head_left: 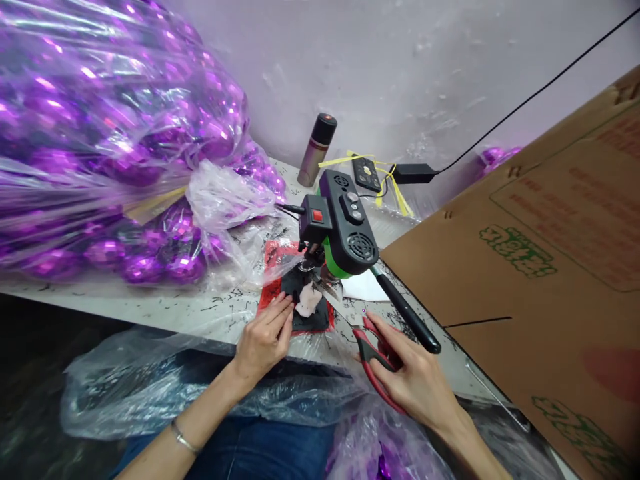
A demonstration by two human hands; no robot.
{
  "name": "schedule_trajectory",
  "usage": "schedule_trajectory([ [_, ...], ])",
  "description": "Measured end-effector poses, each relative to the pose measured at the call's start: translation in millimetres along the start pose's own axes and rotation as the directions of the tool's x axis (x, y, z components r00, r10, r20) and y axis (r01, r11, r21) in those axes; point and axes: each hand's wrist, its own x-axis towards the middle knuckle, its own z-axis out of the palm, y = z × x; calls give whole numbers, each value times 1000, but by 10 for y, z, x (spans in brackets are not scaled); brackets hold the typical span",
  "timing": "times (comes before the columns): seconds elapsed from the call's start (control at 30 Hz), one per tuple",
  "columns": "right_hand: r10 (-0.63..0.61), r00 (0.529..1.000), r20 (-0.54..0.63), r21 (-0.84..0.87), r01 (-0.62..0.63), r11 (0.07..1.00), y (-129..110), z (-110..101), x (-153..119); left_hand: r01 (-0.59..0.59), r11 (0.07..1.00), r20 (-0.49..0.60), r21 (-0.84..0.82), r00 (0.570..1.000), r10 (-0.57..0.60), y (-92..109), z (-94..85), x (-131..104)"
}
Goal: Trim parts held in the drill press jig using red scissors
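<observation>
My right hand (417, 377) is closed round the red and black handles of a pair of scissors (374, 357), whose blades point up and left toward the base of a small black machine (345, 223). My left hand (266, 333) rests at the left edge of a black pad (313, 321) on a red sheet (271, 288), its fingers pressed together; whether they pinch anything is hidden. A crumpled pale pink lump (309, 300) lies on the pad, beside my left fingertips. The scissor tips are close to the lump, under the machine's front end.
Clear bags of shiny purple balls (115, 133) fill the left. A large cardboard box (540, 280) stands at the right. Behind the machine are a spray can (317, 150), a black remote (367, 173) and a cable adapter (414, 174). A black-handled tool (407, 313) lies near the box.
</observation>
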Motion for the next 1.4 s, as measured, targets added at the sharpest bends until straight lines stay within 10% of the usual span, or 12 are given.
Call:
schedule_trajectory([
  [0.33, 89, 996, -8, 23, -89, 996, -55, 375, 86, 12, 999, 11, -33, 1000, -12, -20, -11, -1],
  [1.4, 118, 992, 44, -15, -118, 993, -25, 60, -8, 18, 999, 3, -39, 1000, -18, -24, 3, -7],
])
